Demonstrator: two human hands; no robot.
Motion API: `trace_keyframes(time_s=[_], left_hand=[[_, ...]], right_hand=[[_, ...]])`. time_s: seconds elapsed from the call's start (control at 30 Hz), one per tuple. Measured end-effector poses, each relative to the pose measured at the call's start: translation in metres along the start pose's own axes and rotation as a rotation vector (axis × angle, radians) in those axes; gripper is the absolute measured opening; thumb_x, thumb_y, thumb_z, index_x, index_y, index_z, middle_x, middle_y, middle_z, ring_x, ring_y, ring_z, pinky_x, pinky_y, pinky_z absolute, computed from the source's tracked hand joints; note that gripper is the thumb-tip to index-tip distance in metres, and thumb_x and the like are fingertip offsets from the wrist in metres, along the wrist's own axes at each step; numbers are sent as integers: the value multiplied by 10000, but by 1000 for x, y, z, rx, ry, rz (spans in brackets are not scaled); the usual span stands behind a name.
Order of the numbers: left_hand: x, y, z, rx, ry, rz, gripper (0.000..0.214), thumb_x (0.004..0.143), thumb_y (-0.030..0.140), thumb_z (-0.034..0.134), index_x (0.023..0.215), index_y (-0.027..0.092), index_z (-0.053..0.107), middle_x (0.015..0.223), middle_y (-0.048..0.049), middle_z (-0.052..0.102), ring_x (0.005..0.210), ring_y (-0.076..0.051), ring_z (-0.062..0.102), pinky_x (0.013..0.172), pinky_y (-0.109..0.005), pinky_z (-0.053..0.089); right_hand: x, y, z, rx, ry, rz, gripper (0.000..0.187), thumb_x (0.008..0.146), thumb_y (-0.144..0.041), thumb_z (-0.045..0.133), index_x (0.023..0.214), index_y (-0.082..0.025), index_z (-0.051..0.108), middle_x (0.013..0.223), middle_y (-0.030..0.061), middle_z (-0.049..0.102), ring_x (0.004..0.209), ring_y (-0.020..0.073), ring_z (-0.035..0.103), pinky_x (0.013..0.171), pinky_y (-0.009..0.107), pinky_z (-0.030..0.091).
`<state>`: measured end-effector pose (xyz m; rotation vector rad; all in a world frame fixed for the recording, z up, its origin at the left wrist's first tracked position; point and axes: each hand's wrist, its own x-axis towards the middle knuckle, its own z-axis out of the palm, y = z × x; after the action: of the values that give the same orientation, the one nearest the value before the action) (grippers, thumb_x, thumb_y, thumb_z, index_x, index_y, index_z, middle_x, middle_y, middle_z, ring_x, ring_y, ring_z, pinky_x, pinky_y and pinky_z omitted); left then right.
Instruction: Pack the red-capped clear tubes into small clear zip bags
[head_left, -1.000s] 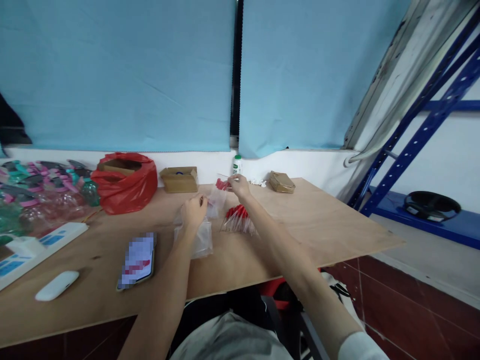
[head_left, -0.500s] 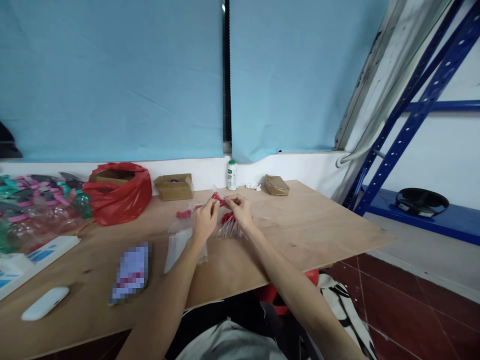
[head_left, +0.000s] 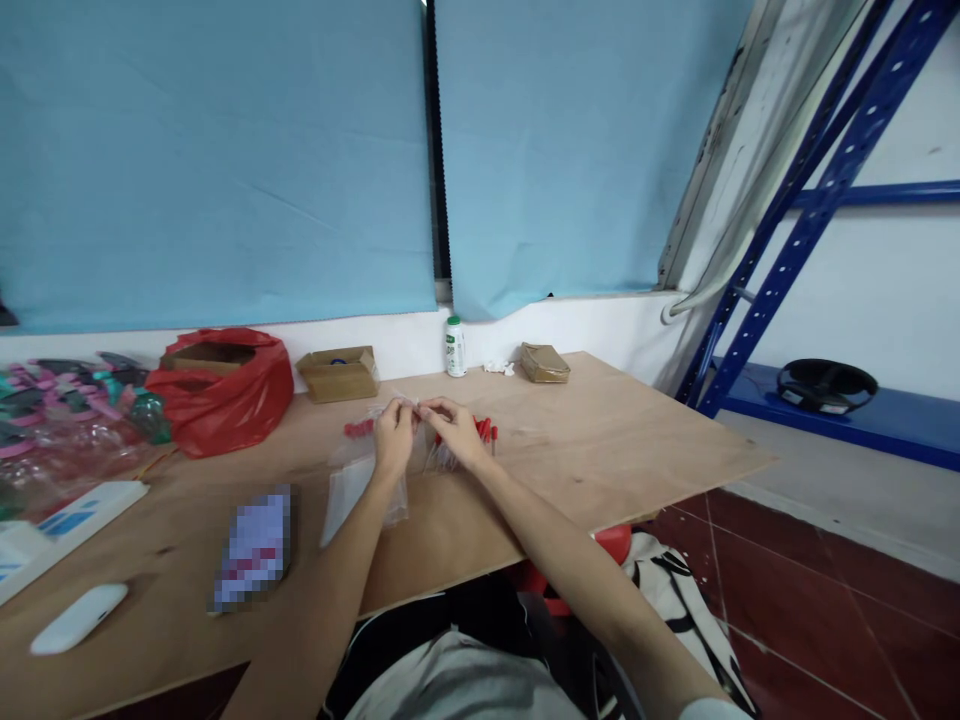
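Note:
My left hand (head_left: 394, 434) and my right hand (head_left: 454, 430) meet above the table, fingers pinched together on the edge of a small clear plastic bag. Most of that bag is hidden behind my fingers. Under and beside my right hand lies a pile of thin clear sticks with red ends (head_left: 486, 430), partly covered by the hand. Left of my left hand are more red-ended pieces (head_left: 358, 429), seemingly inside clear plastic. Flat clear plastic bags (head_left: 346, 498) lie on the table next to my left forearm.
On the wooden table (head_left: 600, 440) stand a red plastic bag (head_left: 255, 400), an open cardboard box (head_left: 341, 378), a white bottle with a green cap (head_left: 455, 350) and a brown package (head_left: 545, 364). Spray bottles (head_left: 60, 430), a power strip (head_left: 82, 525) and a white case (head_left: 79, 618) are at left.
My hands have drawn closer together and now pinch at the bag's edge; the red ends seen between them before are hidden. The view has shifted slightly right.

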<state>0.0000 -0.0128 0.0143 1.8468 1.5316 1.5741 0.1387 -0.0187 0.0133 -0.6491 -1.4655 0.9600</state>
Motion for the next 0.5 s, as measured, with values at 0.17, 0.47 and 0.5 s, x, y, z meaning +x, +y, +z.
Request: trace_keyframes(time_s=[0.17, 0.47, 0.5], left_hand=[[-1, -3, 6, -288, -70, -52, 270, 920, 448, 519, 763, 229, 504, 588, 47, 469, 511, -118, 439, 488, -235, 351], [-4, -8, 9, -208, -114, 26, 392, 988, 545, 483, 751, 232, 486, 579, 43, 479, 497, -123, 462, 512, -238, 376], [-5, -8, 9, -164, -112, 44, 392, 1002, 537, 465, 756, 233, 485, 588, 39, 491, 508, -127, 476, 531, -240, 382]], right_hand=[[5, -3, -9, -54, 29, 26, 339, 868, -496, 730, 992, -181, 742, 1002, 65, 765, 917, 172, 717, 916, 286, 552], [10, 8, -22, -139, -5, 36, 264, 852, -431, 727, 859, -168, 752, 802, 24, 740, 732, 146, 651, 750, 255, 508], [10, 10, -22, -151, 4, 43, 249, 865, -412, 698, 819, -171, 738, 768, 13, 725, 701, 141, 633, 727, 251, 499]])
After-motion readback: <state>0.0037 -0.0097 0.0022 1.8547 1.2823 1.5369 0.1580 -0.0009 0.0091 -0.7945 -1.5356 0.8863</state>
